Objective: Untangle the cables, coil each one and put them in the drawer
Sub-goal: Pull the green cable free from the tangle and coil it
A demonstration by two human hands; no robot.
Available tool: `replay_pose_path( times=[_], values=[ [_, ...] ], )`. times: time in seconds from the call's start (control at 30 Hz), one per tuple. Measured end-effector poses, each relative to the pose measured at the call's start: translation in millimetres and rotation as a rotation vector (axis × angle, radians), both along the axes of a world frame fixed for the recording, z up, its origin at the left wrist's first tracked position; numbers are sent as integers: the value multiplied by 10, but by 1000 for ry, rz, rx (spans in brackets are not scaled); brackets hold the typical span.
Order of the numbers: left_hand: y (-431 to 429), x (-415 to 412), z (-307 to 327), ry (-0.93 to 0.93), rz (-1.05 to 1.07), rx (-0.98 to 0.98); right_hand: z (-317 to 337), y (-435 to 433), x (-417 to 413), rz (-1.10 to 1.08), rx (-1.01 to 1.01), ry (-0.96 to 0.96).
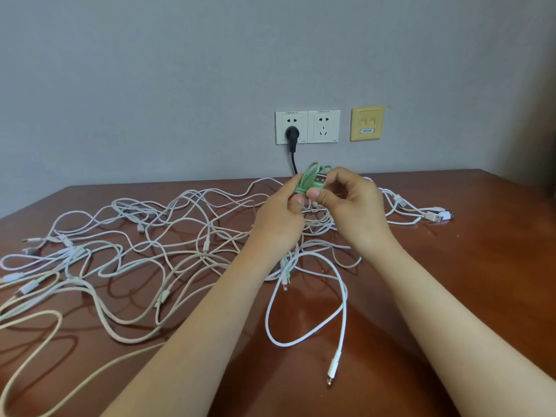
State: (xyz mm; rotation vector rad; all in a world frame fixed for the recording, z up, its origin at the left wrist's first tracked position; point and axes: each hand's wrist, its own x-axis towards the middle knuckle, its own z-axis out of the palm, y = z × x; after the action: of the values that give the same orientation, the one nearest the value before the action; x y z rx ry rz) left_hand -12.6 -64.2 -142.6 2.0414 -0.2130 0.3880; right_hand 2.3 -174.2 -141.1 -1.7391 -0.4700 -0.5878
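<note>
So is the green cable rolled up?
Nearly: green cable is bunched in loops in the left hand; right hand pinches its plug.

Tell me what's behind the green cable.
A black cord, plugged into the wall socket, drops behind the green cable; the cable and the left hand hide its lower end, so where it goes cannot be seen.

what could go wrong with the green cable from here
1. The green cable coil looks untied. The right hand only pinches its USB-A plug, so the loops in the left hand may spring open if either grip eases.
2. It is held right above the tangle of white cables; if dropped, it could get caught up in them.
</note>
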Motion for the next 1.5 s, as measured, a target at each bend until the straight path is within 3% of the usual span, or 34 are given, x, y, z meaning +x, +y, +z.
replay_pose_path(
  times=[0.3,0.6,0.8,0.9,1.0,1.3,1.5],
  values=[
    [-3,-53,14,-100,133,199,-17,114,-72,-107,22,-148],
    [-9,-59,-17,-140,150,353,-50,115,-59,-109,135,-51],
    [97,-15,-19,-121,173,271,19,115,-51,233,382,160],
    [94,-21,-11,-141,178,285,20,113,-61,294,500,224],
    [96,-32,-9,-145,170,275,33,130,-74,268,529,266],
    [-6,-43,0,-136,146,0,117,130,-108,160,573,339],
    [67,-40,-24,-146,107,119,129,95,-104,86,378,288]
  ],
)
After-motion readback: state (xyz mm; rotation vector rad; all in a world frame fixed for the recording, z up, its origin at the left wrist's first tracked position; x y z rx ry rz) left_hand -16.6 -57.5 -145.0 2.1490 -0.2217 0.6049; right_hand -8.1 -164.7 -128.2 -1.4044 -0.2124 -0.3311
